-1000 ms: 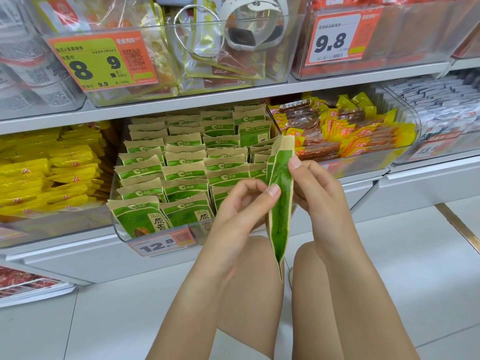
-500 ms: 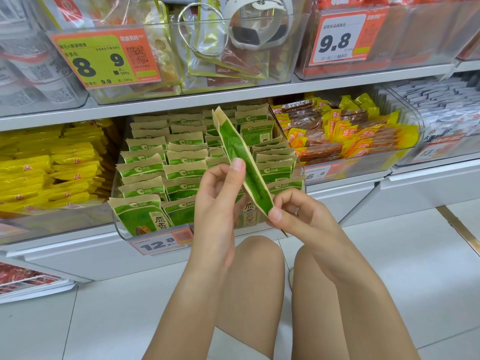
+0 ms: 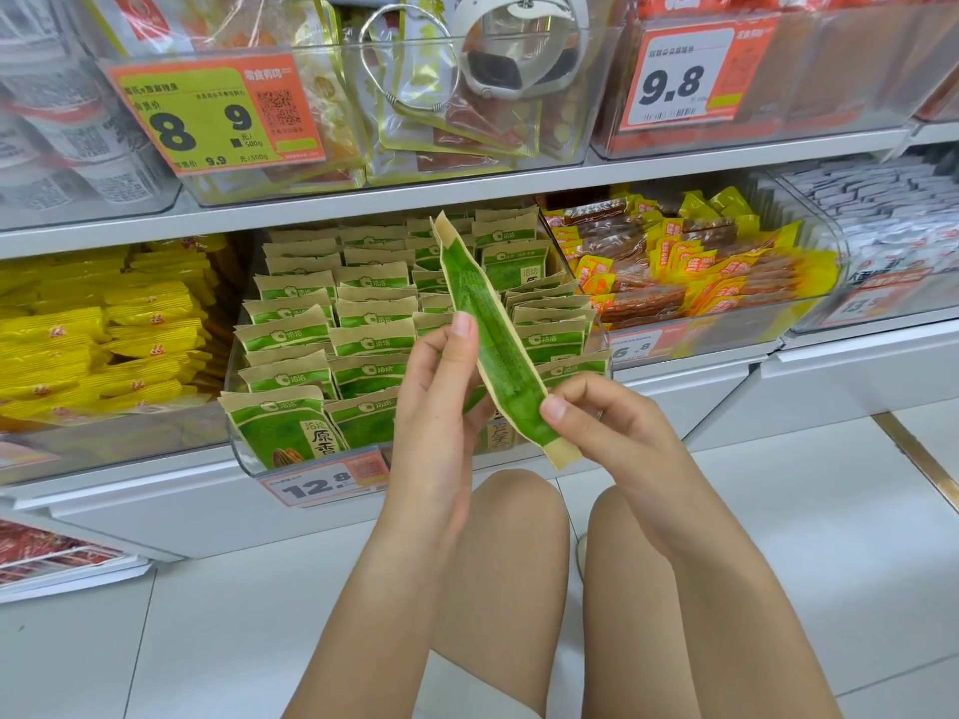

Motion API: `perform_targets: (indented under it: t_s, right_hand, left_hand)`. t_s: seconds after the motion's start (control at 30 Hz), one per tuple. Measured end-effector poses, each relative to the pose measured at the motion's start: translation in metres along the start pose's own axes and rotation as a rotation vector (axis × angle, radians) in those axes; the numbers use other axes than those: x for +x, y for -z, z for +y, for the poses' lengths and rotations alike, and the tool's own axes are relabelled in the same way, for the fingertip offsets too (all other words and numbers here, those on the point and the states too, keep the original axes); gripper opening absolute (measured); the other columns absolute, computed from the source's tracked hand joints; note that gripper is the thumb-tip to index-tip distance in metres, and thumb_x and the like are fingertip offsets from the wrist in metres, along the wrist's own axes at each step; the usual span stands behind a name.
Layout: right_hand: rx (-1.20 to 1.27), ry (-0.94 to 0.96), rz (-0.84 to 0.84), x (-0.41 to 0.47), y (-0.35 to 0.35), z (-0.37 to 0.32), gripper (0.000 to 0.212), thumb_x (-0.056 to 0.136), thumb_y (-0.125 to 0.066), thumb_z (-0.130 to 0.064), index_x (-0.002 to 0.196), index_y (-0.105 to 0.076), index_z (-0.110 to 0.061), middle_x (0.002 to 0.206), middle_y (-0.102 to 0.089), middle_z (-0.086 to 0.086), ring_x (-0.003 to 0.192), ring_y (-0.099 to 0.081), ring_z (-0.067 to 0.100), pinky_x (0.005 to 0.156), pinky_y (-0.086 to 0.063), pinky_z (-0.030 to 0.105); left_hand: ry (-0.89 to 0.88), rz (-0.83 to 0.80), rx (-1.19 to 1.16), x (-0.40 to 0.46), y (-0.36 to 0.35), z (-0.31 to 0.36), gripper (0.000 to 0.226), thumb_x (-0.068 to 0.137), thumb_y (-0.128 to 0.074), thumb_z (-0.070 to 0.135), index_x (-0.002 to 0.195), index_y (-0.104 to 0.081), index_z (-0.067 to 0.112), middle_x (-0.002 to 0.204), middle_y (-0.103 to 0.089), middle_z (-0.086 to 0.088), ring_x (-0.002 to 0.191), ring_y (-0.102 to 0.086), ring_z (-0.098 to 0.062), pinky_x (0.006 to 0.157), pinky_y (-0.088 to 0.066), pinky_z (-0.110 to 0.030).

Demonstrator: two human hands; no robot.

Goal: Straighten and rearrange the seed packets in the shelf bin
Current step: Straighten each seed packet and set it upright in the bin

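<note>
Head view. One seed packet (image 3: 488, 334) is held clear of the shelf bin (image 3: 244, 448), in front of its right-hand rows, seen nearly edge-on. Its long axis runs diagonally, upper end toward the back of the bin and up-left, lower end down-right toward the person.

The left hand (image 3: 441, 407) holds the packet at mid-length, thumb laid along its near edge and fingers behind it. The fingers are largely hidden, so the firmness of that hold is uncertain. The right hand (image 3: 597, 422) pinches the lower end between thumb and curled forefinger, just above the tan seal strip.

The other packets (image 3: 332, 345) stand in upright rows inside the bin, fronts facing out, mostly aligned.

Judgement: the bin lies directly ahead of and slightly below both hands. The left hand is nearer the standing rows. To reseat the packet, it would have to be turned face-forward and brought upright, then lowered into a right-side row.
</note>
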State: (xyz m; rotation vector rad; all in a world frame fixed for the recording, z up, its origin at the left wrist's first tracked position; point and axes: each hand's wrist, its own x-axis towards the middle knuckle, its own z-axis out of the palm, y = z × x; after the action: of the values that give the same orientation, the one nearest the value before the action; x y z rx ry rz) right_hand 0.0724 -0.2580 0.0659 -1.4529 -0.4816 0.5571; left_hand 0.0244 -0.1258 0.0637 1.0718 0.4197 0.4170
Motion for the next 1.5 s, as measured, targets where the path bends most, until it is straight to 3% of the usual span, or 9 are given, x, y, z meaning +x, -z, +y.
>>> perform_targets:
  t_s: [0.17, 0.3, 0.4, 0.5, 0.7, 0.9, 1.17, 1.33, 1.5]
  right_hand:
    - [0.012, 0.022, 0.146, 0.001, -0.002, 0.004, 0.020, 0.074, -0.068, -0.023, 0.074, -0.056, -0.007, 0.091, -0.068, 0.021, 0.086, -0.064, 0.006, 0.076, -0.048, 0.013]
    - [-0.301, 0.141, 0.325, 0.002, -0.003, 0.009, 0.025, 0.065, -0.076, -0.040, 0.072, -0.055, -0.029, 0.114, -0.069, -0.006, 0.096, -0.065, 0.006, 0.089, -0.051, 0.035]
    - [-0.443, 0.192, 0.362, -0.001, -0.007, 0.008, 0.032, 0.062, -0.073, -0.049, 0.084, -0.052, -0.038, 0.126, -0.061, -0.018, 0.104, -0.061, 0.005, 0.089, -0.047, 0.025]
    - [-0.351, 0.199, 0.328, 0.000, -0.007, 0.005, 0.041, 0.065, -0.079, -0.036, 0.100, -0.055, -0.038, 0.114, -0.064, -0.027, 0.104, -0.060, -0.003, 0.086, -0.043, 0.010]
    - [0.013, 0.058, 0.382, 0.007, 0.002, -0.009, 0.043, 0.082, -0.069, -0.036, 0.121, -0.062, -0.019, 0.092, -0.073, -0.013, 0.087, -0.067, 0.000, 0.072, -0.052, 0.017]
    - [0.147, -0.034, 0.345, 0.014, 0.004, -0.017, 0.020, 0.096, -0.052, -0.024, 0.092, -0.071, -0.019, 0.081, -0.074, -0.003, 0.069, -0.067, 0.010, 0.060, -0.054, 0.022]
    - [0.062, 0.103, 0.422, 0.014, -0.005, -0.010, 0.025, 0.095, -0.053, -0.009, 0.077, -0.068, -0.017, 0.067, -0.071, -0.004, 0.060, -0.065, 0.010, 0.055, -0.052, 0.023]
    - [0.013, 0.135, 0.347, 0.013, -0.007, -0.007, 0.019, 0.094, -0.055, -0.008, 0.082, -0.069, -0.011, 0.064, -0.068, -0.007, 0.058, -0.061, 0.006, 0.055, -0.051, 0.022]
    - [-0.005, 0.155, 0.326, 0.012, -0.009, -0.006, 0.015, 0.093, -0.059, -0.010, 0.081, -0.069, -0.012, 0.066, -0.069, -0.006, 0.059, -0.062, 0.008, 0.054, -0.050, 0.022]
  left_hand:
    - [0.016, -0.030, 0.046, 0.000, 0.001, 0.002, 0.058, 0.085, -0.053, 0.053, 0.122, -0.061, 0.009, 0.113, -0.071, -0.013, 0.105, -0.068, -0.027, 0.088, -0.053, -0.041]
    - [-0.012, -0.086, 0.121, -0.006, -0.003, 0.006, 0.042, 0.089, -0.061, 0.044, 0.119, -0.062, 0.015, 0.115, -0.072, -0.005, 0.106, -0.069, -0.023, 0.093, -0.054, -0.045]
    - [-0.068, -0.075, 0.135, -0.008, -0.007, 0.005, 0.037, 0.083, -0.057, 0.039, 0.115, -0.062, 0.022, 0.116, -0.072, 0.000, 0.109, -0.067, -0.020, 0.096, -0.054, -0.046]
    - [-0.050, -0.064, 0.103, -0.005, -0.003, 0.004, 0.031, 0.089, -0.054, 0.035, 0.116, -0.063, 0.021, 0.115, -0.072, 0.001, 0.107, -0.068, -0.019, 0.090, -0.057, -0.042]
    - [0.058, -0.206, 0.165, -0.001, 0.012, 0.002, 0.037, 0.088, -0.053, 0.033, 0.120, -0.065, 0.020, 0.112, -0.074, 0.001, 0.103, -0.070, -0.018, 0.081, -0.056, -0.029]
    - [0.103, -0.314, 0.215, -0.004, 0.012, -0.005, 0.035, 0.089, -0.051, 0.029, 0.122, -0.061, 0.023, 0.112, -0.074, 0.004, 0.100, -0.070, -0.011, 0.076, -0.055, -0.020]
    - [-0.434, 0.013, 0.667, -0.001, 0.003, -0.015, 0.025, 0.094, -0.056, 0.018, 0.117, -0.049, 0.026, 0.123, -0.055, 0.011, 0.111, -0.059, -0.006, 0.091, -0.054, -0.035]
    - [-0.416, 0.152, 0.848, 0.001, -0.004, -0.011, 0.037, 0.080, -0.059, 0.058, 0.100, -0.051, 0.028, 0.102, -0.055, 0.017, 0.096, -0.056, -0.004, 0.080, -0.052, -0.037]
    - [-0.416, 0.168, 0.887, 0.004, -0.003, -0.009, 0.035, 0.081, -0.061, 0.056, 0.095, -0.052, 0.025, 0.097, -0.059, 0.013, 0.089, -0.056, -0.002, 0.076, -0.049, -0.031]
